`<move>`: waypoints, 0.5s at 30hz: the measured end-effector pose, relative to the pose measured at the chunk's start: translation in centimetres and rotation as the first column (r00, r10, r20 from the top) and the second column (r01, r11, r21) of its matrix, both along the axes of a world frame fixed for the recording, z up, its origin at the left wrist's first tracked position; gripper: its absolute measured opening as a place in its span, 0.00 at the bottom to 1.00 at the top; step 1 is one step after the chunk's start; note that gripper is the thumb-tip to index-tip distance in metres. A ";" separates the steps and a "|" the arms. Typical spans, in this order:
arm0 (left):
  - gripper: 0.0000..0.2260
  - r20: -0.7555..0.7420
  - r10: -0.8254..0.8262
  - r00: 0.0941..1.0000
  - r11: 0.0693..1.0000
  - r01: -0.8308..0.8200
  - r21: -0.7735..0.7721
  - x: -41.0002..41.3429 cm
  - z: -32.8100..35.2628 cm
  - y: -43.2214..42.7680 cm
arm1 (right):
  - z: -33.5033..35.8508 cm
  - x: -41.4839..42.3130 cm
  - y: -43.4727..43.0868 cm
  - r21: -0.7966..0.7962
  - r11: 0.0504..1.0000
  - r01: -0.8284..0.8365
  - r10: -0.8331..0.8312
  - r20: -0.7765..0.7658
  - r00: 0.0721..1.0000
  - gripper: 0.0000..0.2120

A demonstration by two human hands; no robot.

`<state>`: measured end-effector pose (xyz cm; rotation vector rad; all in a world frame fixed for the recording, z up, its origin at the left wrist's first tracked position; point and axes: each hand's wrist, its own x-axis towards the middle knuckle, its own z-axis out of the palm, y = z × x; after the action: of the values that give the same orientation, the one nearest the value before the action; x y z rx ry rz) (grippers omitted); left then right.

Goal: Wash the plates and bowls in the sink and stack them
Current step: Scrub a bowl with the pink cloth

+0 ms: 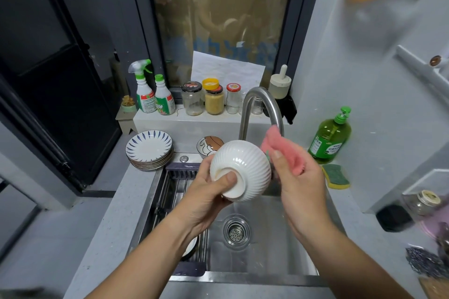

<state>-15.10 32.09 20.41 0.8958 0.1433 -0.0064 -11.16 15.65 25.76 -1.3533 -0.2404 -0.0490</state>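
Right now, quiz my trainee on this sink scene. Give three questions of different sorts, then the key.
1. True or false: the left hand holds the white ribbed bowl with its foot toward the camera.
2. What does the right hand hold? A) a sponge B) a pink cloth C) a soap bottle
3. Fill in: the stack of blue-patterned plates stands on the counter to the ___ of the sink.

Key: 1 true; 2 B; 3 left.
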 end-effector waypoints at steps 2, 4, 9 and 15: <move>0.51 -0.002 0.017 1.000 0.997 -0.017 0.069 0.0 0.6 -0.4 | 0.6 0.0 0.4 -0.127 0.992 -0.013 0.032 0.153 0.988 0.11; 0.49 0.016 0.025 1.000 0.995 -0.026 0.092 0.1 1.1 -0.9 | 0.5 -0.1 0.7 -0.317 0.944 -0.089 0.180 0.271 0.946 0.15; 0.41 0.030 0.042 0.999 0.966 -0.048 0.253 0.0 1.5 -1.0 | 1.9 1.8 0.6 -0.423 0.879 -0.220 0.298 0.127 0.946 0.08; 0.40 0.064 0.132 0.989 0.970 -0.143 0.195 0.8 2.7 -0.5 | 1.6 3.0 0.5 -0.569 0.812 -0.130 0.369 0.328 0.869 0.18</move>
<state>-14.34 31.60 23.12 1.0831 0.1600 0.1624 -8.15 16.12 27.32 -1.8482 -0.8640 -0.0530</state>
